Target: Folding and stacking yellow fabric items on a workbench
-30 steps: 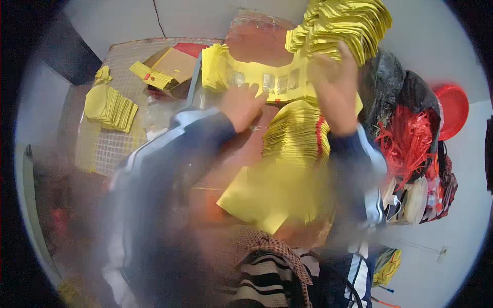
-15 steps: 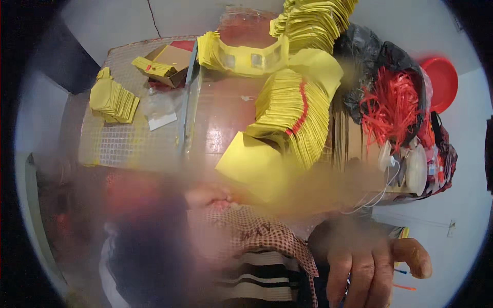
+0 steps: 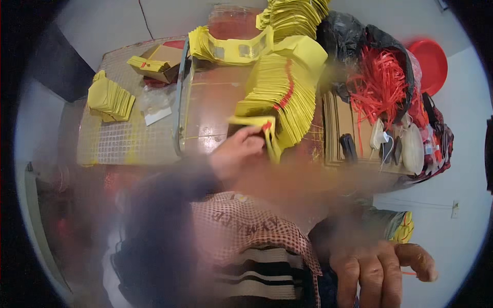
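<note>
My left hand reaches in from a dark sleeve to the near end of a long row of yellow folded cards. Its fingers are curled on the edge of a yellow card with a red mark at its corner. A red line runs across the edges of the row. At the lower right hangs my right hand, back showing, fingers pointing down and thumb held apart. Its fingertips are cut off by the lower edge, and I see nothing held in it. A brownish blur hides the area between the hands.
Left of a metal-edged strip lie a fanned yellow stack and a cardboard box. Rightward are flattened cardboard, a black bag of red plastic strips, white cables and a red basin.
My left hand has moved up and right from near my chest to the row's near end. The broad yellow card lying there now stands folded up. My right hand stays put.
</note>
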`<state>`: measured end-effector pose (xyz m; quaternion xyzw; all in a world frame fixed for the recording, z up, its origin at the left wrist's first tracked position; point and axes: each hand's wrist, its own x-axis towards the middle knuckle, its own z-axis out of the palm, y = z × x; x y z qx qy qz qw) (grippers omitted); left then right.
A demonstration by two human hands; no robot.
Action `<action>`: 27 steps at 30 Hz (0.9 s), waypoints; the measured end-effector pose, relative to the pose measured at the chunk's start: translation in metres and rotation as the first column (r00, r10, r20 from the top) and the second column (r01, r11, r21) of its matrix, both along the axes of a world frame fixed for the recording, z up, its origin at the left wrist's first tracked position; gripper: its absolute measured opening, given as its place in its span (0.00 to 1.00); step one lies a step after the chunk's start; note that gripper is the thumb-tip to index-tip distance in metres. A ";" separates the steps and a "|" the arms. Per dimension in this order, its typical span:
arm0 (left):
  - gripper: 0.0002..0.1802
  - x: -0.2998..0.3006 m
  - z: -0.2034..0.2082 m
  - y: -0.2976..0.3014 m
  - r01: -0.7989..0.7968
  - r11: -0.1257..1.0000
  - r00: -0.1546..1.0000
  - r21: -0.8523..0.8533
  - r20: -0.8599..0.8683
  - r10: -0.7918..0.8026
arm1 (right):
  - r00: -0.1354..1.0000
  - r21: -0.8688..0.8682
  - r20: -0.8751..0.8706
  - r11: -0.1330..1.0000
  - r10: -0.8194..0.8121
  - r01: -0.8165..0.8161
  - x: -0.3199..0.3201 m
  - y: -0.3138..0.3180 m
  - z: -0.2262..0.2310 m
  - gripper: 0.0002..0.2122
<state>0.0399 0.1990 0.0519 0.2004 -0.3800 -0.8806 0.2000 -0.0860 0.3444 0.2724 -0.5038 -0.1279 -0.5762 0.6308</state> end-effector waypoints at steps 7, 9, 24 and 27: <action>0.18 -0.066 0.029 -0.023 -0.237 0.970 0.959 0.060 0.175 0.224 | 0.996 -0.047 -0.089 0.999 -0.026 0.022 -0.020 0.011 -0.012 0.21; 0.21 -0.076 0.031 -0.021 -0.306 0.951 0.932 0.045 0.216 0.289 | 0.979 -0.146 -0.201 0.988 0.012 -0.042 -0.033 0.008 -0.029 0.11; 0.23 -0.072 -0.019 -0.034 -0.329 0.938 0.913 -0.107 0.216 0.345 | 0.510 0.484 -0.774 0.167 -0.376 0.859 -0.056 -0.004 -0.165 0.21; 0.23 -0.067 -0.019 -0.032 -0.318 0.943 0.920 -0.097 0.210 0.331 | 0.452 0.430 -0.821 0.142 -0.348 0.892 -0.053 -0.016 -0.175 0.20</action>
